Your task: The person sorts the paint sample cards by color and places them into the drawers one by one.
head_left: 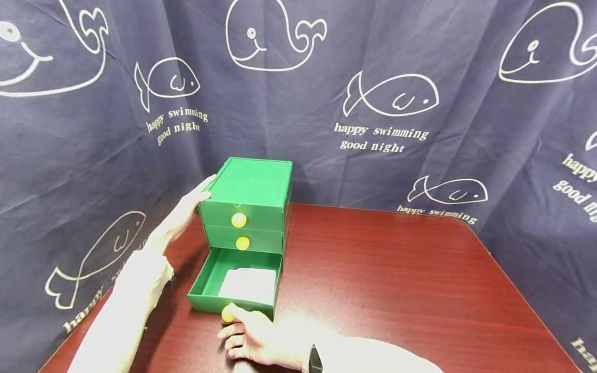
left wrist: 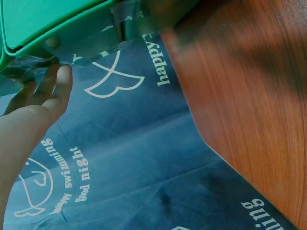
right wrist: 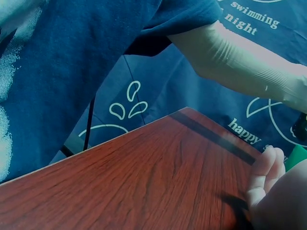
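A green drawer cabinet (head_left: 254,181) with yellow round knobs stands on the table. Its bottom drawer (head_left: 201,282) is pulled out toward the person, and white flat cards or papers (head_left: 249,285) lie inside. My right hand (head_left: 256,336) pinches the bottom drawer's yellow knob (head_left: 228,314) with thumb and forefinger; the other fingers are loosely bent below. Against the cabinet's left side rests my left hand (head_left: 182,210), fingers extended. Seen from the left wrist, its fingertips (left wrist: 64,74) touch the see-through side wall. The right wrist view shows bent fingers (right wrist: 263,165) but not the knob.
The upper drawer (head_left: 216,215) and middle drawer (head_left: 219,237) are pushed in. Under everything lies a reddish-brown wooden table (head_left: 396,280). A dark blue curtain (head_left: 298,109) with white whale and fish drawings hangs behind and at both sides.
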{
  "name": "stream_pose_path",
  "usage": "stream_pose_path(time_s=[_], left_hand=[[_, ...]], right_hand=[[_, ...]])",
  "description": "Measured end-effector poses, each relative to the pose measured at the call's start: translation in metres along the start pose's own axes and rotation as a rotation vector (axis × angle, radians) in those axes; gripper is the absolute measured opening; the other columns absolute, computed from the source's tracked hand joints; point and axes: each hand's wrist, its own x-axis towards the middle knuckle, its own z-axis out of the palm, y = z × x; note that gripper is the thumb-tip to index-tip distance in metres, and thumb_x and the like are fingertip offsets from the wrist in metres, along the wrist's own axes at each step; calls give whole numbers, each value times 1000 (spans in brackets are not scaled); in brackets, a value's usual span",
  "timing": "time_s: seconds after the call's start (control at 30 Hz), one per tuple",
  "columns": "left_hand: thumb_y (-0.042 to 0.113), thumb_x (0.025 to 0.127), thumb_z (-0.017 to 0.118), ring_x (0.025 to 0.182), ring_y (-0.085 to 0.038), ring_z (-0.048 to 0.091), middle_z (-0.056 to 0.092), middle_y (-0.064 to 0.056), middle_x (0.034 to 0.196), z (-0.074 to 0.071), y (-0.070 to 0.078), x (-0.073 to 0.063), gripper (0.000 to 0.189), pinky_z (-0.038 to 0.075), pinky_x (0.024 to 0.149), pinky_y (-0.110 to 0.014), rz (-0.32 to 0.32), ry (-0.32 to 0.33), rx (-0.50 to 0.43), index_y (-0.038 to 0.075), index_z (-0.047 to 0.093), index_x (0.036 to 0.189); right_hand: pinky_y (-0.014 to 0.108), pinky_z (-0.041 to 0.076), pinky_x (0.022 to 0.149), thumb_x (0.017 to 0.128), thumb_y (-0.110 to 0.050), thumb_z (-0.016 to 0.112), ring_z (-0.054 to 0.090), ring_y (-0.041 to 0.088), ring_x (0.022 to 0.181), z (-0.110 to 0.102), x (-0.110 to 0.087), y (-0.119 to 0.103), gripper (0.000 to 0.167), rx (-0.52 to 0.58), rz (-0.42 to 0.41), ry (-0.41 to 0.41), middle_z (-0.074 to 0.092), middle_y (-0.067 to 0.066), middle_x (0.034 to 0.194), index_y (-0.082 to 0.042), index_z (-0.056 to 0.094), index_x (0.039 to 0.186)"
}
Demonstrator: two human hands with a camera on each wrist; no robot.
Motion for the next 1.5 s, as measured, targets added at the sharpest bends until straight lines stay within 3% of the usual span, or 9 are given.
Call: stream_pose_path(time_s=[0.33, 0.97, 1.33, 1.5], left_hand=[[27, 105, 31, 122, 4, 47, 30, -7, 155, 2, 0, 0, 53, 38, 98, -14, -19, -3, 8, 30, 14, 156], [27, 105, 32, 117, 2, 52, 42, 0, 147, 0, -1, 0, 53, 41, 96, -17, -12, 5, 3, 30, 16, 155], [26, 105, 32, 124, 3, 45, 28, -5, 158, 0, 2, 1, 53, 37, 100, -16, -11, 0, 11, 29, 15, 156], [28, 105, 32, 123, 3, 46, 28, -7, 158, 1, 3, 0, 54, 38, 98, -17, -15, 6, 21, 29, 16, 156]], right_hand=[[22, 42, 57, 95, -35, 49, 50, 7, 58, 2, 1, 0, 17, -21, -25, 42, 62, -1, 80, -22, 56, 88], [22, 43, 54, 97, -36, 49, 50, 6, 56, 0, 12, -14, 22, -14, -50, 97, 69, 3, 86, -19, 56, 87], [22, 43, 54, 99, -37, 48, 51, 7, 56, -12, 24, -27, 24, -5, -68, 112, 69, 5, 85, -18, 56, 86], [22, 44, 55, 99, -37, 48, 51, 7, 56, -17, 30, -35, 25, -5, -72, 118, 68, 5, 86, -18, 56, 86]])
